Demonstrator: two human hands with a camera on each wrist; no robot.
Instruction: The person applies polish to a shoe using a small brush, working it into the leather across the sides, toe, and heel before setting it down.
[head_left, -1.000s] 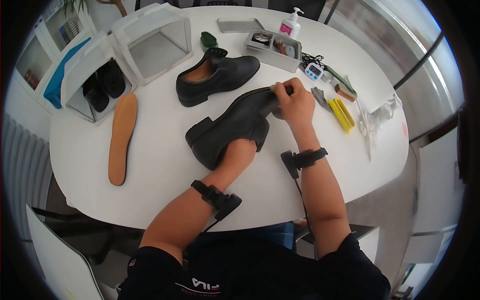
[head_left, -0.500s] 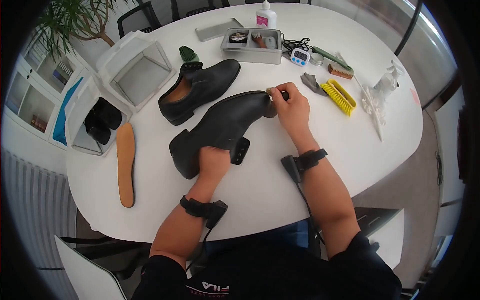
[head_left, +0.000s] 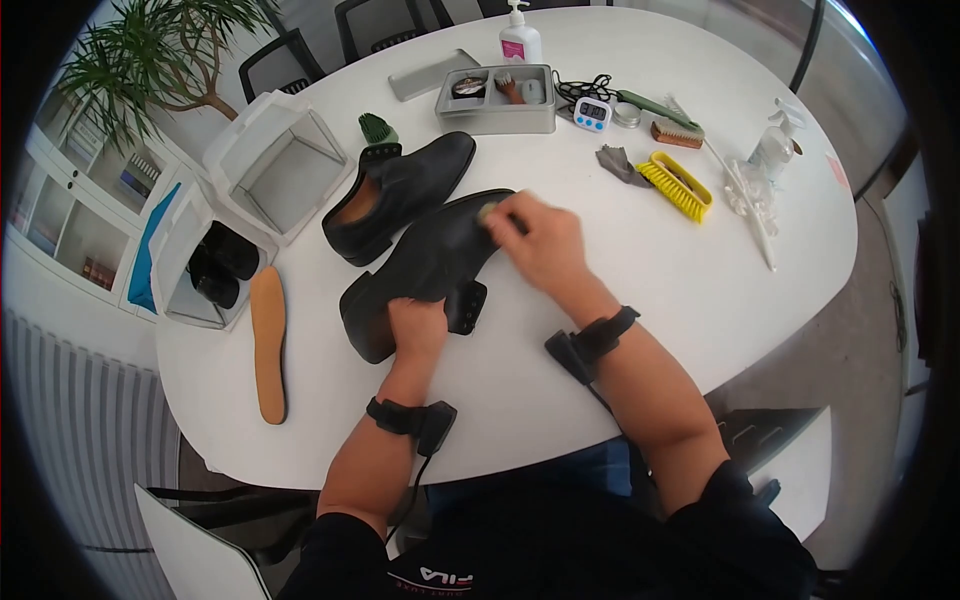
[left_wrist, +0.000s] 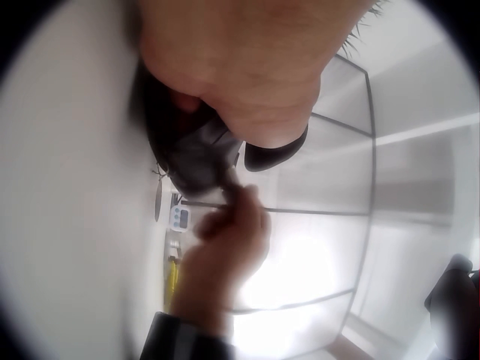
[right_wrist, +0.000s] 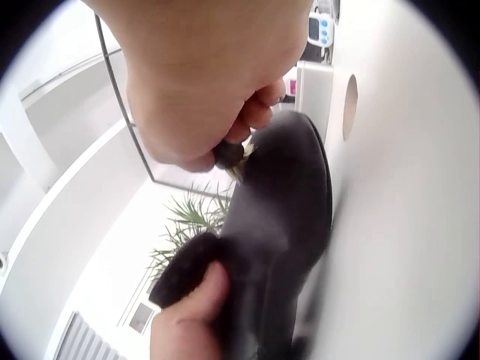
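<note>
A black leather lace-up shoe [head_left: 425,250] is tipped on the table, its toe pointing away to the right. My left hand [head_left: 418,325] grips it at the opening, its fingers hidden inside; the right wrist view shows that thumb [right_wrist: 191,315] over the outside. My right hand [head_left: 545,240] pinches a small brush [right_wrist: 232,155] with a dark handle and pale bristles. Its bristles are right at the upper near the toe. The matching black shoe [head_left: 420,180] stands upright just behind.
A tan insole [head_left: 268,345] lies left, near clear shoe boxes [head_left: 275,170]. Behind are a green brush [head_left: 377,129], metal tin [head_left: 495,118] and pump bottle [head_left: 520,40]. At right lie a timer [head_left: 592,115], grey cloth [head_left: 622,165], yellow brush [head_left: 675,185] and spray bottle [head_left: 775,145].
The brush in my right hand has moved from the toe's tip back over the upper. My left hand has turned the shoe, and more of that hand shows outside the opening. The head view has shifted.
</note>
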